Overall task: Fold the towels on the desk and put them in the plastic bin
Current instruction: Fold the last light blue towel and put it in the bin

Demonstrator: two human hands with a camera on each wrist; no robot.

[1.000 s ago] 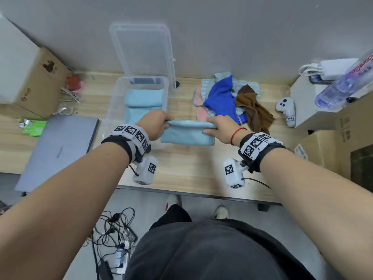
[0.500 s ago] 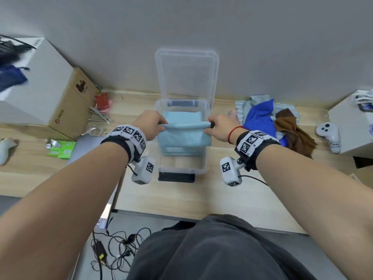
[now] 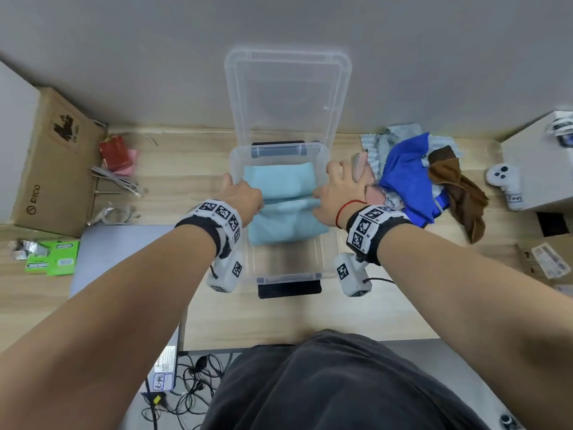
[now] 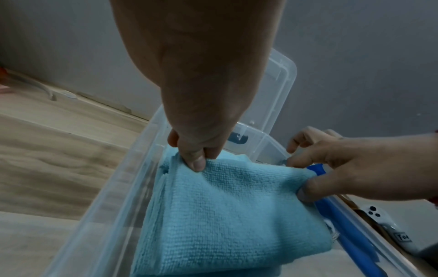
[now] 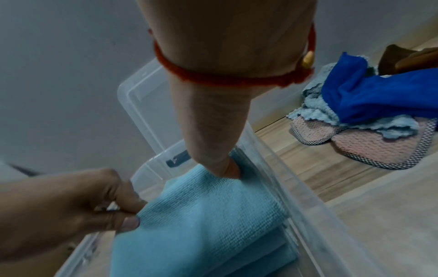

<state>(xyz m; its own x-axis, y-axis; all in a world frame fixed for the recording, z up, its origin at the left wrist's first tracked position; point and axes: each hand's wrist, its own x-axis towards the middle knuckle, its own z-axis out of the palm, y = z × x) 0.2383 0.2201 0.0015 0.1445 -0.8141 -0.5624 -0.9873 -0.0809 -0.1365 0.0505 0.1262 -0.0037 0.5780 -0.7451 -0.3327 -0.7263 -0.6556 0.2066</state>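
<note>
A folded light blue towel (image 3: 286,220) (image 4: 237,215) (image 5: 201,215) hangs inside the clear plastic bin (image 3: 325,259) in the middle of the desk. My left hand (image 3: 243,198) (image 4: 193,155) pinches its left top corner. My right hand (image 3: 336,193) (image 5: 225,168) pinches its right top corner. Another folded light blue towel (image 3: 279,178) lies at the bin's far end. The bin's clear lid (image 3: 286,97) leans upright against the wall. A heap of unfolded towels (image 3: 412,172) (image 5: 369,105), blue, brown, pink and pale blue, lies right of the bin.
A closed grey laptop (image 3: 124,252) lies left of the bin. Behind it are a cardboard box (image 3: 52,159), grey cables (image 3: 114,180) and a red packet (image 3: 114,153). A white controller (image 3: 505,184) and a white box (image 3: 539,159) stand at the right.
Both hands carried the folded towel left from the desk and down into the bin. The view turned until the bin sits in the middle.
</note>
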